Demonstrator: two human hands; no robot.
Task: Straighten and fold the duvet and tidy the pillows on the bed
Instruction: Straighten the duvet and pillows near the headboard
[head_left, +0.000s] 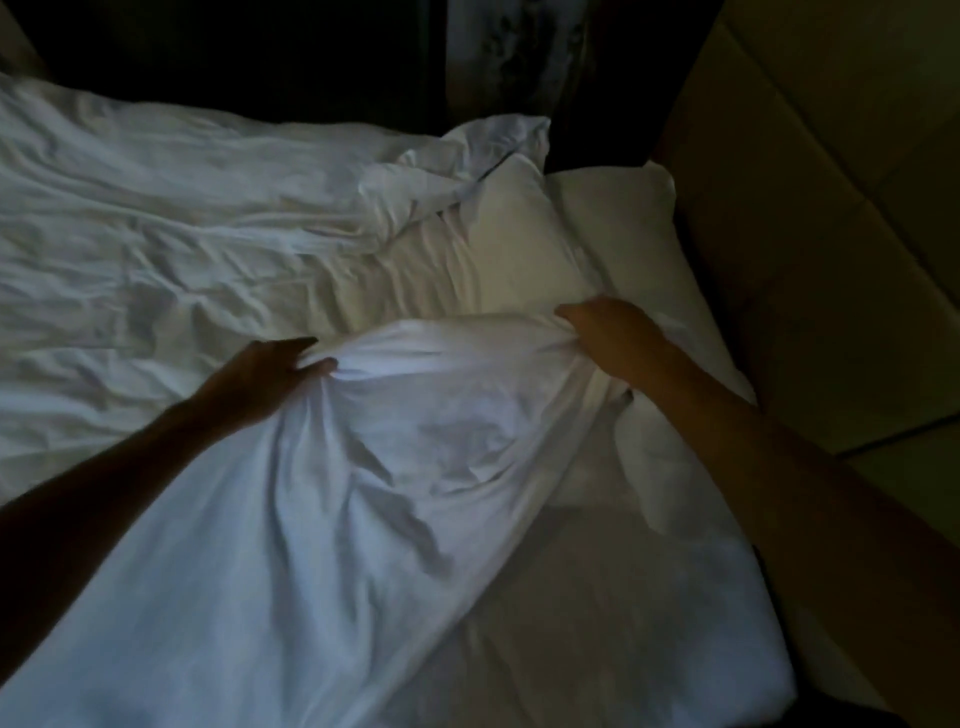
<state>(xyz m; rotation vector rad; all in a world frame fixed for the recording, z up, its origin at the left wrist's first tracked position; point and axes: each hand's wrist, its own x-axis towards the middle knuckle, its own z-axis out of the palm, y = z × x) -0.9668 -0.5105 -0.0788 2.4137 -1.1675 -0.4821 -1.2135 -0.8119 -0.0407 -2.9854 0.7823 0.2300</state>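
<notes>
Two hands bunch the top edge of the rumpled white fabric duvet (363, 493) at frame centre: the left hand (265, 371) and the right hand (608, 332) each curl their fingers into its cloth. Beyond it, toward the upper right, plump white pillows (524, 249) lie on the creased white bed sheet (130, 234), beside a padded beige wall panel (831, 208) in a dim room.

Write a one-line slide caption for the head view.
Dim bedroom: left hand and right hand grip the bunched edge of a white duvet, two pillows lying just beyond.
</notes>
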